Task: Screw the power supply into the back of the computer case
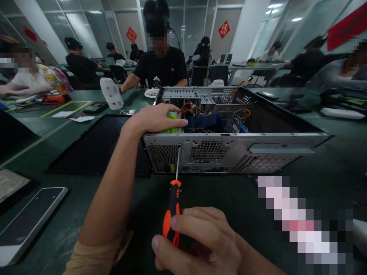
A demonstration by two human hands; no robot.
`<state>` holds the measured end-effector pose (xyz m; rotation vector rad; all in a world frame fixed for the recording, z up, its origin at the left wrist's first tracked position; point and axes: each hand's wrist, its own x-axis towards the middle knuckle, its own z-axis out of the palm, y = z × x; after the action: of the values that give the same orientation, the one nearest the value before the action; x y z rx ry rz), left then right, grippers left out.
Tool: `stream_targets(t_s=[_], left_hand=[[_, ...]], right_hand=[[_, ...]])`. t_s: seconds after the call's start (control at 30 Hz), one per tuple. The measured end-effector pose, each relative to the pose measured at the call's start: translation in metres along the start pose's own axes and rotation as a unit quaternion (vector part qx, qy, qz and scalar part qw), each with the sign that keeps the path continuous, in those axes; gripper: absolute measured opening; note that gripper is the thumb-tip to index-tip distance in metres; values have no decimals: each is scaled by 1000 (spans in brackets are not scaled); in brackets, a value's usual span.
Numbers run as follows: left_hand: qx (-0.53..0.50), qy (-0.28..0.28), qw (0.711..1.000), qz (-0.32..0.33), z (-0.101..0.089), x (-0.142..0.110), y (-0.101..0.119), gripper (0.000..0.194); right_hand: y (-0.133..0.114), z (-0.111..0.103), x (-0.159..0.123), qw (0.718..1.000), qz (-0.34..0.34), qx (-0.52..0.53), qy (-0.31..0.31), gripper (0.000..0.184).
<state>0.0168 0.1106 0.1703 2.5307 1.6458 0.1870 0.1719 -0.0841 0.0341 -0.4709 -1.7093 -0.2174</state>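
An open desktop computer case [258, 139] lies on its side on the dark green table, its grey rear panel facing me. My left hand [156, 118] reaches over the case's near top corner and rests flat on the power supply with the green label [172, 116], fingers stretched out. My right hand [197, 240] grips the orange and black handle of a screwdriver [172, 212]. Its shaft points up and its tip touches the rear panel near the upper left corner. Cables and a blue part show inside the case.
The case's black side panel [97, 147] lies flat to the left. A phone [28, 221] lies at the near left edge. A person in black sits just behind the case, beside a white device [111, 93]. Other people work at tables all around.
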Motion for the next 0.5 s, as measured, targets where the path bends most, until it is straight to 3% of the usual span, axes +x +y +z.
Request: stream_targets(t_s=[0.07,0.17,0.5], left_hand=[[-2,2,1000,3,0,0,-1,89],[-1,2,1000,3,0,0,-1,89],[1,-5,1000,-10,-2,-3,4,85]], right_hand=[[0,-3,-3,1000,28,1,1,7],[5,-8,-7,998,-1,45,-48,2],[4,-17,5,995,-46,-13,-90,20]])
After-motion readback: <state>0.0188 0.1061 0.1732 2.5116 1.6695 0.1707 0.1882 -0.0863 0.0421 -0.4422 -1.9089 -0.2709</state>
